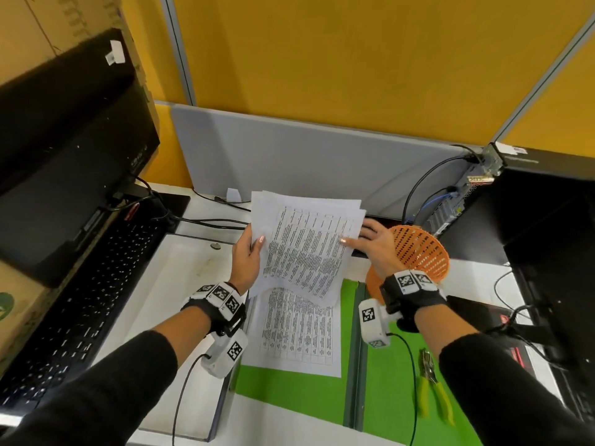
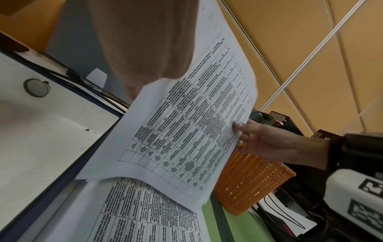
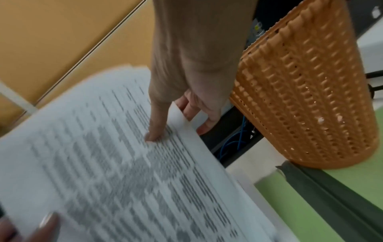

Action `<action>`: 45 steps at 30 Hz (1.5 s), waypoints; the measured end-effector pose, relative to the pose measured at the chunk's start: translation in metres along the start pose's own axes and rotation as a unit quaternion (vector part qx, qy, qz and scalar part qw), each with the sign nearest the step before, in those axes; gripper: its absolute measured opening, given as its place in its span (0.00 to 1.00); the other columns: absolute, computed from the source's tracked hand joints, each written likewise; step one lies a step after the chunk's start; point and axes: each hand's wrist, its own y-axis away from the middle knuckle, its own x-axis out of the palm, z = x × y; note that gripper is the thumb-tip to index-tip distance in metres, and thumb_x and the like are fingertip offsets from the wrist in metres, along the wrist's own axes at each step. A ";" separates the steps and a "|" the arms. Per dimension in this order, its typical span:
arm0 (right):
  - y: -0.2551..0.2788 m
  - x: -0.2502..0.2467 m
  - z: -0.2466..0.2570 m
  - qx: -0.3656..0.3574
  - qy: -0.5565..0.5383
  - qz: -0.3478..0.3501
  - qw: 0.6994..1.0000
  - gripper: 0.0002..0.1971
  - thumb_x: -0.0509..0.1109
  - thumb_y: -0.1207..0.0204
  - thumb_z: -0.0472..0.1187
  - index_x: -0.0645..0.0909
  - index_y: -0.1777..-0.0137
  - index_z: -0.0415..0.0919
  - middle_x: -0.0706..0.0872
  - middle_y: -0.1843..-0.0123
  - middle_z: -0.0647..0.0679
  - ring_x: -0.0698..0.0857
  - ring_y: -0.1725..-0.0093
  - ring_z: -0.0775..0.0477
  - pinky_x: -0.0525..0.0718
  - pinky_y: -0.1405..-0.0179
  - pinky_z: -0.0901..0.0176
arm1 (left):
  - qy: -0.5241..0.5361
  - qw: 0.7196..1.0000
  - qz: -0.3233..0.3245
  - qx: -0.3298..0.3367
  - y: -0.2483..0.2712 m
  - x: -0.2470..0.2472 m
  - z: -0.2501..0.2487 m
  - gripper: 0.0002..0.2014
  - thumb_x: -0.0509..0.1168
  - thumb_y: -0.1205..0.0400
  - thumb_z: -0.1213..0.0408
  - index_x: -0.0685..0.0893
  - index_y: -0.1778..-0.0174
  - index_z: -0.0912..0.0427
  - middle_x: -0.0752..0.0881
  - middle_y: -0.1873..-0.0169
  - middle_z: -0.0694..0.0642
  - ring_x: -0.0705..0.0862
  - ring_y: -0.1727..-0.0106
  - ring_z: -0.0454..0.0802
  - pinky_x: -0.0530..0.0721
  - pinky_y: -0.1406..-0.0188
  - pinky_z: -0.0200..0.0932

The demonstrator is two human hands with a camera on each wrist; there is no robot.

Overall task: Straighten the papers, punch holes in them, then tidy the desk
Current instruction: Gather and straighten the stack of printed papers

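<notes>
A loose sheaf of printed papers is held up above the desk between both hands, its sheets uneven at the far edge. My left hand grips its left edge, thumb on top. My right hand pinches the right edge, thumb on the print and fingers behind. One more printed sheet lies flat on the green folder below. A yellow-handled hand punch lies on the folder's right half.
An orange mesh basket stands just right of my right hand. A keyboard and monitor are at the left, a computer tower at the right, cables along the grey divider.
</notes>
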 end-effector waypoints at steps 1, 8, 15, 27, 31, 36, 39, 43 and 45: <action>0.004 0.003 -0.005 0.016 0.005 0.016 1.000 0.24 0.79 0.41 0.26 0.81 0.43 0.39 0.89 0.45 0.43 0.89 0.46 0.45 0.85 0.42 0.45 | 0.002 1.000 0.001 -0.002 0.000 0.001 -0.001 0.16 0.56 0.13 0.73 0.73 0.29 0.69 0.83 0.39 0.60 0.83 0.36 0.58 0.83 0.37 0.60; 0.005 0.020 -0.011 0.001 -0.027 -0.039 0.999 0.16 0.74 0.31 0.28 0.82 0.44 0.38 0.88 0.43 0.44 0.88 0.47 0.50 0.85 0.42 0.45 | -0.022 0.999 -0.037 0.032 -0.002 0.011 -0.007 0.06 0.55 0.12 0.68 0.74 0.43 0.55 0.84 0.53 0.42 0.84 0.53 0.34 0.86 0.49 0.50; 0.000 0.037 -0.013 -0.065 -0.010 -0.062 0.996 0.20 0.70 0.28 0.28 0.75 0.37 0.41 0.85 0.38 0.41 0.85 0.40 0.46 0.86 0.42 0.43 | 0.004 0.998 -0.050 0.039 -0.003 0.025 -0.008 0.07 0.56 0.12 0.69 0.70 0.39 0.59 0.83 0.47 0.45 0.85 0.45 0.38 0.87 0.46 0.46; -0.005 0.039 -0.041 -0.021 -0.003 -0.066 0.998 0.19 0.62 0.21 0.28 0.71 0.31 0.39 0.80 0.32 0.41 0.80 0.33 0.43 0.81 0.35 0.41 | 0.014 1.000 -0.022 0.001 -0.009 0.027 0.003 0.13 0.61 0.15 0.73 0.72 0.35 0.65 0.83 0.41 0.48 0.83 0.39 0.37 0.84 0.37 0.44; -0.003 0.040 -0.058 -0.010 0.024 -0.068 0.997 0.17 0.61 0.21 0.26 0.73 0.33 0.34 0.81 0.33 0.38 0.80 0.34 0.41 0.79 0.34 0.42 | 0.011 0.999 -0.001 -0.039 -0.001 0.027 0.015 0.23 0.65 0.17 0.71 0.70 0.26 0.68 0.80 0.33 0.55 0.79 0.31 0.49 0.79 0.31 0.43; -0.015 0.037 -0.053 0.000 0.054 -0.056 0.997 0.15 0.61 0.22 0.26 0.75 0.36 0.33 0.83 0.38 0.38 0.83 0.40 0.42 0.82 0.38 0.45 | -0.060 0.997 0.050 -0.010 -0.003 0.021 0.009 0.20 0.63 0.16 0.70 0.72 0.27 0.61 0.81 0.38 0.45 0.80 0.35 0.44 0.80 0.37 0.33; -0.026 0.037 -0.060 -0.001 0.095 -0.054 0.994 0.13 0.62 0.24 0.24 0.78 0.43 0.37 0.85 0.45 0.40 0.84 0.47 0.42 0.84 0.47 0.47 | -0.111 0.992 0.061 -0.004 -0.010 0.009 0.017 0.19 0.62 0.15 0.65 0.72 0.27 0.51 0.83 0.37 0.45 0.82 0.34 0.51 0.81 0.35 0.57; -0.037 0.032 -0.080 0.062 0.158 -0.019 0.985 0.13 0.64 0.30 0.20 0.77 0.54 0.37 0.81 0.63 0.45 0.82 0.65 0.47 0.83 0.63 0.55 | -0.158 0.986 0.059 -0.002 -0.011 -0.014 0.029 0.21 0.59 0.15 0.53 0.69 0.25 0.48 0.80 0.32 0.48 0.79 0.32 0.52 0.76 0.31 0.61; -0.038 0.028 -0.092 0.127 0.181 -0.020 0.975 0.07 0.66 0.28 0.24 0.78 0.56 0.36 0.80 0.62 0.45 0.82 0.67 0.52 0.81 0.65 0.61 | -0.186 0.980 0.065 -0.008 -0.008 -0.030 0.035 0.21 0.59 0.14 0.57 0.69 0.24 0.51 0.80 0.32 0.50 0.77 0.33 0.51 0.73 0.29 0.57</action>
